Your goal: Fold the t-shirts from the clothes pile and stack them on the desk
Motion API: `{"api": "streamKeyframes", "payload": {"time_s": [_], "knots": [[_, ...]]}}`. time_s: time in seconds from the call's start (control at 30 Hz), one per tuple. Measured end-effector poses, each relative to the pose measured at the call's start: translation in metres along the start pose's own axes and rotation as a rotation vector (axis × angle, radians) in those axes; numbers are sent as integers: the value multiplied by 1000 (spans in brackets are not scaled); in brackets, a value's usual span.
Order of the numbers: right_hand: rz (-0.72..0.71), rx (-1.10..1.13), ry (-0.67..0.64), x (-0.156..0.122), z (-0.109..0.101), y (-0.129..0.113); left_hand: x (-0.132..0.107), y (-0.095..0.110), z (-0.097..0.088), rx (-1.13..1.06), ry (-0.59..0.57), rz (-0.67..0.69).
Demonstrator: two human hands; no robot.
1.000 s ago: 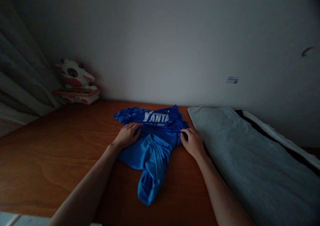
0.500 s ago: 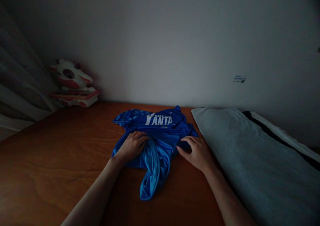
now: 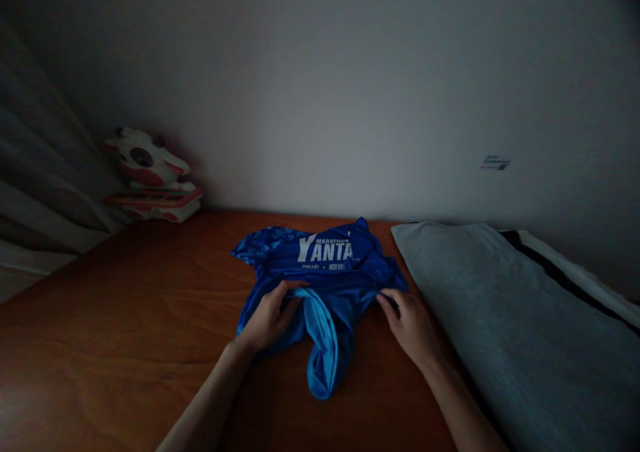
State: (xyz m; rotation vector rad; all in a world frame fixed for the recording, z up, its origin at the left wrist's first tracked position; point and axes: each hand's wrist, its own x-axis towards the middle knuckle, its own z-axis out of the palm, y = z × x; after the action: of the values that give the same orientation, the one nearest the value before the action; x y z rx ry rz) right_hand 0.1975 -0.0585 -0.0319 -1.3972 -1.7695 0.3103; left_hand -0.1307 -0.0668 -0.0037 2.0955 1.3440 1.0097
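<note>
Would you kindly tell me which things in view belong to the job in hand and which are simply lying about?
Being handled or used:
blue shirt, left hand at its lighter fold, right hand at its edge
wooden surface beneath it

Lying about:
cow-shaped toy
gray cloth
white cloth

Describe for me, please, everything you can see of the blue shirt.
The blue shirt looks thin and smooth, with a patterned sleeve at the far left, white lettering including MARATHON and YANTA, and a lighter blue fold trailing toward the viewer. It lies rumpled on the wooden surface, left of the grey cloth. The left hand appears to pinch the lighter fold; the right hand is at its right edge.
</note>
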Motion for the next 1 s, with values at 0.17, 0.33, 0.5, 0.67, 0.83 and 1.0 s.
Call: {"api": "streamKeyframes", "payload": {"time_s": [0.17,0.33,0.5,0.67,0.83,1.0], "knots": [[362,214,262,8,-10,3,12,-11,-5,-267,413,-316],[-41,35,104,6,-16,-13,21,-18,-7,-449,516,-541],[-330,-169,-268,-5,-7,-33,20,-10,-2,-405,470,-506],[-171,-15,-130,0,5,-19,22,-3,-2,-363,527,-391],[181,271,170,13,-9,-1,17,6,-24,-581,421,-372],[364,562,-74,18,-39,4,1,8,-55,-667,-166,-378]]}}
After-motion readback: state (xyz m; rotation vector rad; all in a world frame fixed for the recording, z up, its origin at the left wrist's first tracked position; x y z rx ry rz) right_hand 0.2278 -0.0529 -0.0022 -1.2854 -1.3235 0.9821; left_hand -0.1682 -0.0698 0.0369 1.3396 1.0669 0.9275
